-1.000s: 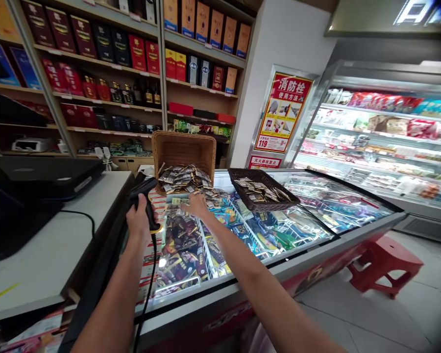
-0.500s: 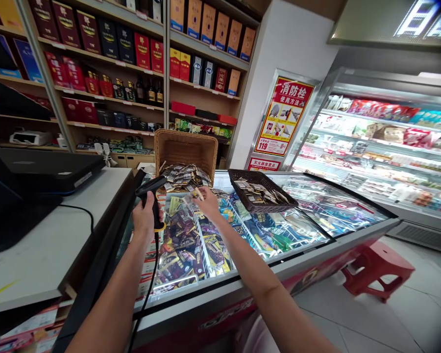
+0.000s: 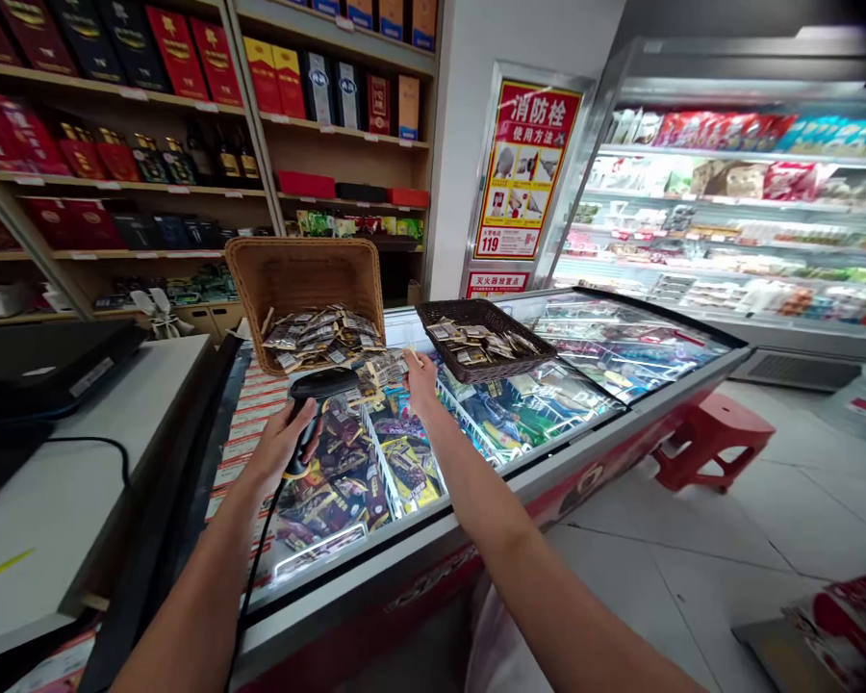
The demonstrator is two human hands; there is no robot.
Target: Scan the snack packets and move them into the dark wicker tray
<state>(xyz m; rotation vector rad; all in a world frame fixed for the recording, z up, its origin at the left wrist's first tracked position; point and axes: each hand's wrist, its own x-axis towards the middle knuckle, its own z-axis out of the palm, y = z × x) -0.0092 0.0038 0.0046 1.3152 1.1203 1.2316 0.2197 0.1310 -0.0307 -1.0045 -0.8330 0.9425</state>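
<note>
My left hand (image 3: 280, 441) is wrapped around the grip of a black barcode scanner (image 3: 324, 383), its cable hanging down toward me. The scanner's head points right, over the glass lid of a chest freezer (image 3: 318, 551). My right hand (image 3: 422, 385) is closed in a pinch on a small snack packet (image 3: 387, 368), partly see-through, just right of the scanner's head. Behind it a tan wicker basket (image 3: 304, 271) lies tipped toward me with many similar packets inside. To the right of my right hand, a dark woven basket (image 3: 495, 368) holds more small packets.
A white counter (image 3: 137, 404) with black equipment stands at the left. Liquor shelves (image 3: 165, 188) line the back wall. A red stool (image 3: 714, 438) is on the floor at the right, before a lit refrigerated display (image 3: 728, 231). Wrapped goods fill the freezer below the glass.
My right hand has moved from the tan basket's front toward the dark basket, packet in its fingers. The scanner has swung right and lower. The view has turned right and down.
</note>
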